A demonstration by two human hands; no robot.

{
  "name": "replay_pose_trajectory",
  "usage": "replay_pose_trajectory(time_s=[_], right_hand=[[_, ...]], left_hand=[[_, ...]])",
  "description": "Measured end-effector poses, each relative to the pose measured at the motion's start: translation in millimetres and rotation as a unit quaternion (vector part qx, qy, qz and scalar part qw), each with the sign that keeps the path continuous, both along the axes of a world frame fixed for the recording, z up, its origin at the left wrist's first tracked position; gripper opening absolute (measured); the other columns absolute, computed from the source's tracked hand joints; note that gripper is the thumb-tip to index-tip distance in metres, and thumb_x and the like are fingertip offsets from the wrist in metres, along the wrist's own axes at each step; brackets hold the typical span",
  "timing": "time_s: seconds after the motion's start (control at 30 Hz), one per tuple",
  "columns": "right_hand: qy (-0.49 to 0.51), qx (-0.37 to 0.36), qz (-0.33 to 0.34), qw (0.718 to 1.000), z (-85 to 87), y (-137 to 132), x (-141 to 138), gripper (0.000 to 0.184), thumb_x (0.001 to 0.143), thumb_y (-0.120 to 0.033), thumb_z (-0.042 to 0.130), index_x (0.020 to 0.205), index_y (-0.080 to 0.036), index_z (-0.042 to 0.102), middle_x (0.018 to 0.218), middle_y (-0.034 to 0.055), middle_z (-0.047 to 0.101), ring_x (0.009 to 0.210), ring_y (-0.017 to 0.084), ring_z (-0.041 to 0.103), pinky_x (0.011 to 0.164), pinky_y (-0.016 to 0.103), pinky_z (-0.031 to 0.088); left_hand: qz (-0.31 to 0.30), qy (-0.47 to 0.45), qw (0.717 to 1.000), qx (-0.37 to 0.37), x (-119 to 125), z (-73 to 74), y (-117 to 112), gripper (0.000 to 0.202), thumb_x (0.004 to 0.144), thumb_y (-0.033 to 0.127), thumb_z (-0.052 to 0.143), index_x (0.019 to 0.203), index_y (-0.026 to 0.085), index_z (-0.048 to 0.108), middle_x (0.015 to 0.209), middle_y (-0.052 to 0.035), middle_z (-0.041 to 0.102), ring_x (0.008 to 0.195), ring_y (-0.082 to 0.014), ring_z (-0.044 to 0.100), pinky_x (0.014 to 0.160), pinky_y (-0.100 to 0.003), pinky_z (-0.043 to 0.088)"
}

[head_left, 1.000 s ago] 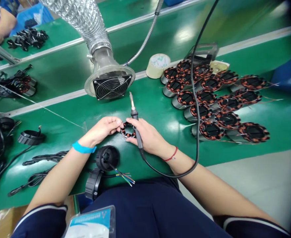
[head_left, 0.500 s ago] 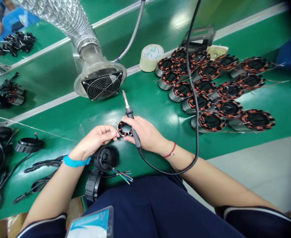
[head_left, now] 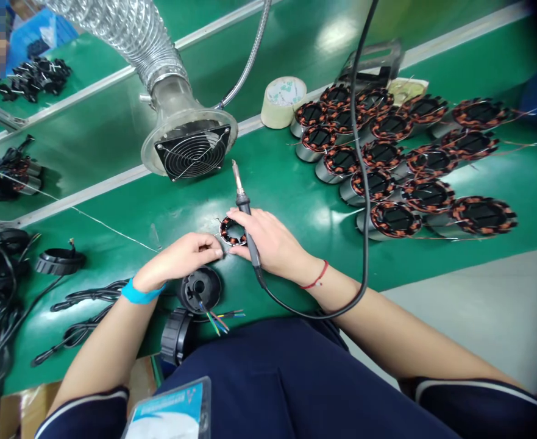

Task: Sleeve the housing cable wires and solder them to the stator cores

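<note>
My right hand is closed around a soldering iron, its tip pointing up and away from me. The thumb and fingers of that hand also grip a small motor stator with copper windings. At the stator's lower left side is my left hand, thumb and fingers pinched together; what they hold is hidden. A thin pale wire runs from the left edge towards this hand. Just below lies a round black cap with coloured wire ends sticking out.
A fume extractor with a fan grille hangs ahead. Rows of stators stand at the right, behind the iron's black cord. A tape roll sits near the back rail. Black cables and housings lie at the left.
My left hand has turned, its fingers now lower against the stator's side. The pale wire has shifted towards the hand. My right hand keeps its hold on the iron and stator.
</note>
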State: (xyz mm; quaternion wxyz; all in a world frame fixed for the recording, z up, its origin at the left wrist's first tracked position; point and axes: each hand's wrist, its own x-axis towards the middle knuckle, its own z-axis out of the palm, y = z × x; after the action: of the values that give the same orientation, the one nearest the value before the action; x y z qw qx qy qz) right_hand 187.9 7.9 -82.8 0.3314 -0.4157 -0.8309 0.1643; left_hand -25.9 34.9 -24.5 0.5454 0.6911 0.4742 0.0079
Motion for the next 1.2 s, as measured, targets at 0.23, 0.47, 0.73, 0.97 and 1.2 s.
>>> replay_pose_trajectory(time_s=[0.23, 0.47, 0.73, 0.97, 1.2], right_hand=[[-0.031, 0.021, 0.000, 0.999, 3.9, -2, -1, 0.046, 0.091, -0.033, 0.058, 0.131, -0.013, 0.047, 0.116, 0.0179, 0.062, 0.104, 0.030, 0.058, 0.088, 0.048, 0.052], [-0.003, 0.002, 0.000, 1.000, 1.8, 2, 8, 0.048, 0.090, -0.025, 0.058, 0.134, -0.016, 0.043, 0.124, 0.0173, 0.060, 0.111, 0.030, 0.057, 0.092, 0.051, 0.050], [0.094, 0.009, 0.004, 0.996, 17.2, 1, 24, 0.061, 0.081, -0.016, 0.055, 0.139, -0.016, 0.037, 0.140, 0.0161, 0.052, 0.129, 0.030, 0.048, 0.106, 0.053, 0.042], [0.256, -0.085, 0.019, 0.963, 45.0, -22, -2, 0.040, 0.089, -0.014, 0.052, 0.127, -0.024, 0.045, 0.112, 0.0063, 0.068, 0.100, 0.018, 0.069, 0.089, 0.036, 0.057], [0.356, -0.132, -0.012, 0.925, 49.2, -24, -28, 0.040, 0.087, -0.015, 0.057, 0.125, -0.023, 0.046, 0.103, 0.0032, 0.066, 0.093, 0.014, 0.068, 0.082, 0.029, 0.058]], left_hand=[[0.089, -0.130, 0.983, -0.094, 12, 1.2, -4, 0.028, 0.078, 0.041, 0.067, 0.068, 0.015, 0.063, 0.069, -0.0020, 0.063, 0.068, -0.0125, 0.054, 0.072, -0.026, 0.043], [0.069, -0.066, 0.995, 0.026, -1, 17.1, -14, 0.022, 0.087, 0.036, 0.060, 0.094, 0.016, 0.064, 0.075, -0.0005, 0.059, 0.069, -0.0121, 0.053, 0.066, -0.024, 0.042], [-0.206, 0.008, 0.971, 0.123, -28, 61.0, -50, 0.027, 0.092, 0.020, 0.051, 0.116, 0.024, 0.065, 0.114, -0.0067, 0.066, 0.099, -0.0177, 0.062, 0.083, -0.026, 0.045], [0.029, 0.015, 0.983, 0.179, -17, 25.0, -31, 0.027, 0.090, 0.038, 0.058, 0.103, 0.020, 0.074, 0.086, -0.0044, 0.071, 0.077, -0.0170, 0.062, 0.069, -0.025, 0.045], [0.047, -0.022, 0.990, 0.130, -7, 27.3, -18, 0.021, 0.087, 0.032, 0.060, 0.090, 0.017, 0.074, 0.078, -0.0004, 0.069, 0.070, -0.0139, 0.058, 0.062, -0.022, 0.042]])
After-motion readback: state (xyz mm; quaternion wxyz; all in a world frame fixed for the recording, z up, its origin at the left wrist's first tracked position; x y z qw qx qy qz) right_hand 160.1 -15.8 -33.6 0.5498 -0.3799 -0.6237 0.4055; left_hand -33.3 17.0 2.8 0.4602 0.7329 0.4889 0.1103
